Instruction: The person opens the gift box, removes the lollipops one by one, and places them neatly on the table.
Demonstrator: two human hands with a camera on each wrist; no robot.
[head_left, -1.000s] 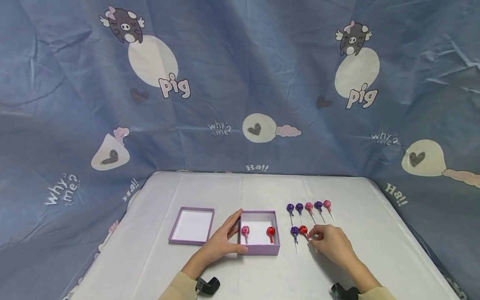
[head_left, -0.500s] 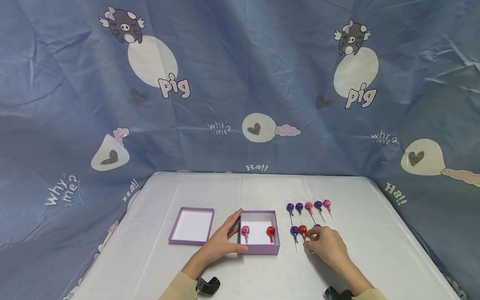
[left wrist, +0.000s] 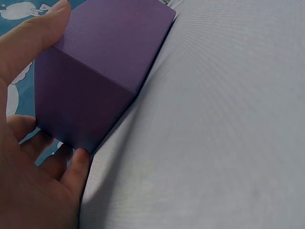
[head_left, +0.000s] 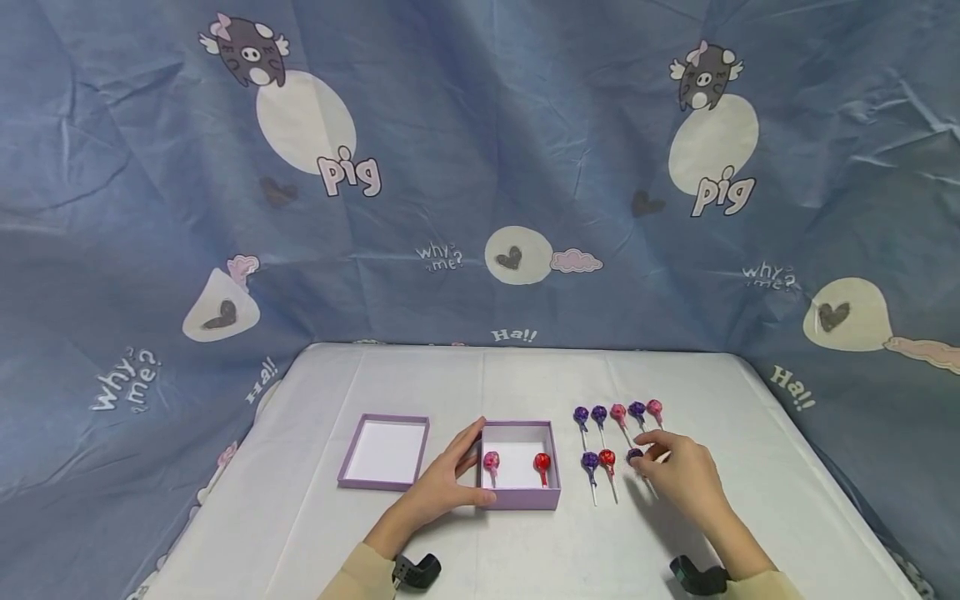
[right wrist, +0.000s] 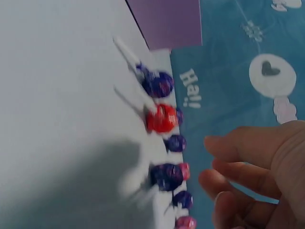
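My left hand [head_left: 438, 487] grips the left side of a shallow purple box [head_left: 517, 500], thumb at its front wall and fingers along the side. In the left wrist view the box [left wrist: 114, 43] shows its outer walls. Inside lie a pink lollipop [head_left: 491, 461] and a red lollipop [head_left: 542, 461]. My right hand [head_left: 681, 477] hovers over a purple lollipop [head_left: 635, 455], hiding part of it in the head view. From the right wrist, the hand [right wrist: 257, 176] is loosely curved with nothing between the fingers, apart from that lollipop [right wrist: 167, 176].
A purple-rimmed lid [head_left: 386, 450] lies left of the box, white inside up. Beside the right hand are a purple lollipop [head_left: 590, 461] and a red lollipop [head_left: 607, 457]. Behind them lies a row of several purple and pink lollipops [head_left: 618, 412]. A blue printed curtain [head_left: 450, 167] hangs behind the table.
My right hand has let go of the red lollipop on the table, which now lies straighter beside the purple one. The hand has then shifted right. My left hand has stayed at the box.
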